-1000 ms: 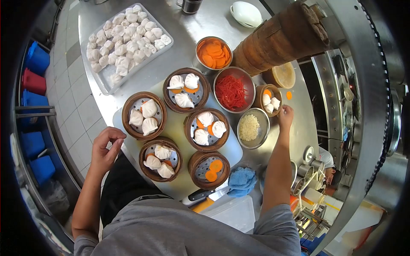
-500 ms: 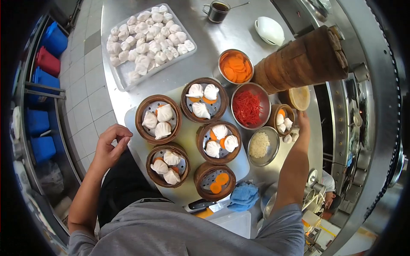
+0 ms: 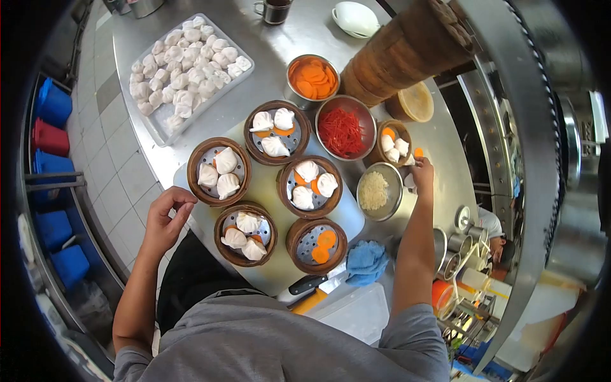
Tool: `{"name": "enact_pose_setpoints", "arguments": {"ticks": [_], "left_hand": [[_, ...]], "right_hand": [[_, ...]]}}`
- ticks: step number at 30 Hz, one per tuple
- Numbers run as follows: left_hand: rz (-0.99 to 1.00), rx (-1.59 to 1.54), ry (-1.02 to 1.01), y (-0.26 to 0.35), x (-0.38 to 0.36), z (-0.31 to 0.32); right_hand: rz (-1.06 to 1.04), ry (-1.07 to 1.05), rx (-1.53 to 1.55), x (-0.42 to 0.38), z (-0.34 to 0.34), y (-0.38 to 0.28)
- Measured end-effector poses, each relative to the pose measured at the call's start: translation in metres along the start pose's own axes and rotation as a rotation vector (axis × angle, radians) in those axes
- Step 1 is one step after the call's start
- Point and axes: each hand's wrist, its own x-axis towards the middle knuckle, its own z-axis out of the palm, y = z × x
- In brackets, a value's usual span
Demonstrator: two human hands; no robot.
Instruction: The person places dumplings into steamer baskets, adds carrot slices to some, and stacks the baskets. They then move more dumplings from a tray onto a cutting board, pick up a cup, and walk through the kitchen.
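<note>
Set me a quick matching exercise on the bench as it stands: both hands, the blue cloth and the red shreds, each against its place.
1. Right hand
2. Left hand
3. Blue cloth
4. Red shreds

A. in a metal bowl
B. beside the leftmost steamer
C. beside a knife blade
D. at the edge of the small dumpling basket

Pairs: 1-D; 2-B; 3-C; 4-A.

This is a commercial kitchen, shown by its steel counter (image 3: 273, 51), the tall stack of steamers (image 3: 401, 54), a whole tray (image 3: 158, 129) of dumplings (image 3: 184, 99), the clustered pots (image 3: 458, 242) and the tiled floor (image 3: 121, 149).
</note>
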Motion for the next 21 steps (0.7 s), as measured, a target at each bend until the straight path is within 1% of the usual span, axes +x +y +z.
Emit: {"name": "enact_pose_setpoints", "arguments": {"ticks": [1, 3, 4, 8, 9, 11, 12, 13, 15, 16, 17, 19, 20, 21], "left_hand": [[0.008, -0.001, -0.012, 0.002, 0.0, 0.0], [0.031, -0.01, -0.034, 0.005, 0.001, -0.001], [0.036, -0.007, -0.031, 0.006, -0.001, -0.003], [0.019, 0.018, 0.015, 0.001, -0.006, -0.016], [0.017, 0.032, 0.028, -0.002, -0.008, -0.018], [-0.005, 0.042, 0.044, -0.004, -0.01, -0.02], [-0.02, 0.049, 0.05, -0.004, -0.01, -0.021], [-0.031, 0.058, 0.07, -0.002, -0.011, -0.021], [-0.022, 0.038, 0.052, 0.002, -0.007, -0.013], [-0.027, 0.037, 0.047, 0.003, -0.006, -0.011], [-0.016, 0.047, 0.037, 0.005, -0.005, -0.01], [-0.006, 0.059, 0.026, 0.006, -0.006, -0.008], [-0.007, 0.059, 0.018, 0.006, -0.006, -0.007], [-0.006, 0.059, 0.008, 0.006, -0.006, -0.007]], "right_hand": [[0.009, 0.011, 0.001, -0.014, -0.005, -0.013], [0.241, 0.136, 0.102, -0.032, -0.011, -0.046], [0.187, 0.185, 0.12, -0.025, -0.009, -0.027], [0.137, 0.172, 0.071, 0.022, -0.003, 0.032], [0.128, 0.162, 0.073, 0.022, -0.003, 0.019], [0.299, 0.189, 0.0, 0.017, -0.009, -0.017], [0.331, 0.181, -0.005, 0.023, -0.007, -0.023], [0.317, 0.161, -0.002, 0.034, -0.002, -0.033], [0.558, 0.014, 0.047, 0.04, -0.017, -0.039], [0.592, -0.019, 0.039, 0.041, -0.02, -0.041], [0.598, -0.02, 0.035, 0.04, -0.021, -0.042], [0.461, -0.141, 0.188, 0.042, -0.023, -0.038], [0.463, -0.142, 0.19, 0.04, -0.02, -0.036], [0.431, -0.052, 0.212, 0.028, -0.017, -0.05]]}}
